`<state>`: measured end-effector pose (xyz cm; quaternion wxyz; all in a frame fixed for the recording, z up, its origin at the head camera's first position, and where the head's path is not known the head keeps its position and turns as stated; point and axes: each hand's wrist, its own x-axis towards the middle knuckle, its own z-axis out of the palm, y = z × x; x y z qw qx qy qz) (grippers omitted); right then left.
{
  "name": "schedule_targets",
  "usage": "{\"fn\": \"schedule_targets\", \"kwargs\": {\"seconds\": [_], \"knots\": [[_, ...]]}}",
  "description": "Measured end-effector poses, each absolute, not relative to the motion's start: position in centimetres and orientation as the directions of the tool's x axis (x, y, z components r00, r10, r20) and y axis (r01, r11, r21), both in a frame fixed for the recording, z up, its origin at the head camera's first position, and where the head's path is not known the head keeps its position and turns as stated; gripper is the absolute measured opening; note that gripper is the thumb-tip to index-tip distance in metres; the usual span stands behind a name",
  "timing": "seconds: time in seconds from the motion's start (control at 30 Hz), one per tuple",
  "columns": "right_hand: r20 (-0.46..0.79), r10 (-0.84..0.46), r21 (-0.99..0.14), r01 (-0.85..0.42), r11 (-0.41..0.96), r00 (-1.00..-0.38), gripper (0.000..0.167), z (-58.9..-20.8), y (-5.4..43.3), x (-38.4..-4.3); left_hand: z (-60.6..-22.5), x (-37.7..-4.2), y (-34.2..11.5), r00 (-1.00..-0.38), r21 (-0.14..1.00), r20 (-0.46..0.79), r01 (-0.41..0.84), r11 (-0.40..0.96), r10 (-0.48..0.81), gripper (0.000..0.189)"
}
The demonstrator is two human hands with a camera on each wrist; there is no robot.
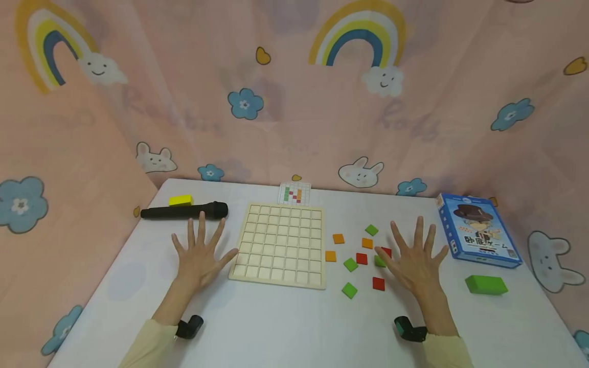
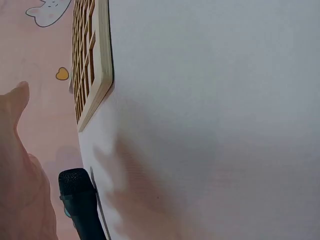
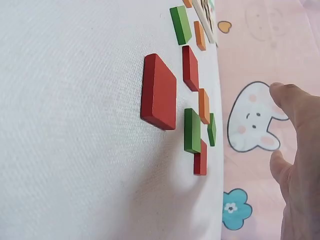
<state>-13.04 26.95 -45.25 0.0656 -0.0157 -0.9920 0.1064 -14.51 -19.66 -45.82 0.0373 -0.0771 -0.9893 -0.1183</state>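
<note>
Green, orange and red tiles (image 1: 350, 264), 10 in all, lie beside the pale grid board (image 1: 278, 245) on the white tabletop (image 1: 294, 332); the left hand (image 1: 198, 259) and right hand (image 1: 416, 263) are both released, fingers spread.

1. Head view: even, diffuse light over white tabletop (image 1: 294, 327) and pink printed cloth (image 1: 294, 133); faint, soft-edged shadows beside forearms (image 1: 176, 300).
2. Left wrist view: dimmer, greyish; blurred finger-shaped shadow (image 2: 135, 185) on tabletop; microphone (image 2: 82, 205) nearly black.
3. Right wrist view: brighter; red tile (image 3: 162, 95) crisp-edged; broad, soft shadow (image 3: 165, 185) below.
</note>
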Motion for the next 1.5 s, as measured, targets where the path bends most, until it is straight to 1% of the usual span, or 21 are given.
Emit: {"fn": "schedule_targets", "kwargs": {"seconds": [0.13,0.37,0.53,0.63,0.77,1.0,1.1,1.17,1.33,1.5], "knots": [[0.134,0.029,-0.213,0.0,0.977,-0.991,0.083,-45.1,27.0,-12.7,-45.9,-13.8,-19.4,-0.98,0.24,0.095,0.195,0.951,0.177,0.082],[0.172,-0.011,-0.217,-0.049,0.975,-0.985,0.08,-45.0,27.1,-12.4,-46.5,-13.1,-18.8,-0.964,0.295,0.032,0.26,0.919,0.262,0.082],[0.201,-0.034,-0.226,-0.081,0.971,-0.979,0.078,-45.1,27.0,-12.4,-46.6,-13.0,-18.7,-0.944,0.401,0.012,0.307,0.863,0.33,0.082],[0.224,-0.048,-0.249,-0.104,0.963,-0.973,0.077,-45.2,26.8,-12.4,-46.4,-13.1,-18.6,-0.934,0.47,-0.008,0.312,0.825,0.358,0.081],[0.212,-0.057,-0.343,-0.129,0.931,-0.976,0.07,-45.2,26.9,-12.6,-46.0,-13.1,-18.4,-0.923,0.535,-0.014,0.319,0.783,0.385,0.076],[0.103,-0.054,-0.554,-0.102,0.826,-0.993,0.064,-45.0,27.9,-14.0,-46.1,-13.5,-18.2,-0.912,0.645,0.0,0.313,0.697,0.409,0.06],[0.093,-0.06,-0.643,-0.106,0.759,-0.994,0.06,-45.2,28.4,-14.6,-46.3,-13.6,-18.2,-0.913,0.691,-0.011,0.289,0.662,0.409,0.057],[0.109,-0.071,-0.688,-0.127,0.714,-0.992,0.056,-45.4,28.8,-15.0,-46.4,-13.7,-18.2,-0.914,0.712,-0.009,0.28,0.644,0.407,0.056],[0.141,-0.136,-0.756,-0.195,0.625,-0.981,0.047,-45.4,29.7,-15.9,-46.4,-13.8,-18.3,-0.92,0.718,0.032,0.293,0.631,0.392,0.055],[0.092,-0.188,-0.774,-0.189,0.604,-0.978,0.043,-45.5,30.7,-17.0,-46.7,-13.9,-18.4,-0.928,0.725,0.054,0.29,0.625,0.368,0.055]]}}
